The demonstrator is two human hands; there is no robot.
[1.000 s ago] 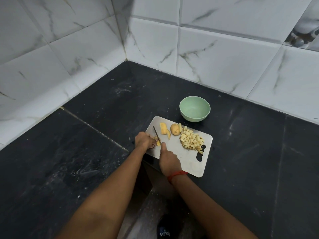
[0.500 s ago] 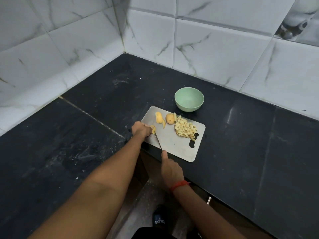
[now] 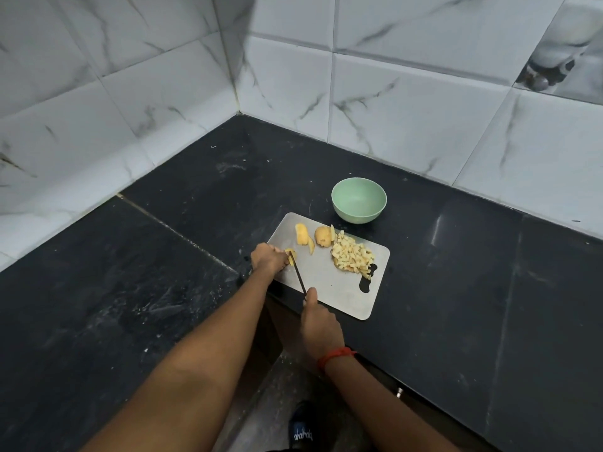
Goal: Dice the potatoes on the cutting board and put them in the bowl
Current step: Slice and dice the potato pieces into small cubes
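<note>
Left hand (image 3: 268,260) pinches a potato piece (image 3: 291,255); right hand (image 3: 320,324) grips the knife (image 3: 299,278). Diced pile (image 3: 353,256) waits; green bowl (image 3: 359,200) empty.

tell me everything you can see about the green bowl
The bowl is a small, round, pale mint-green one with a smooth matte look, possibly plastic. It stands upright and looks empty, on the black counter just beyond the cutting board's far edge, near the diced potato pile. Neither hand touches it.

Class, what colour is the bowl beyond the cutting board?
The bowl is pale mint green, plain, with no pattern; the head view shows it clearly.
</note>
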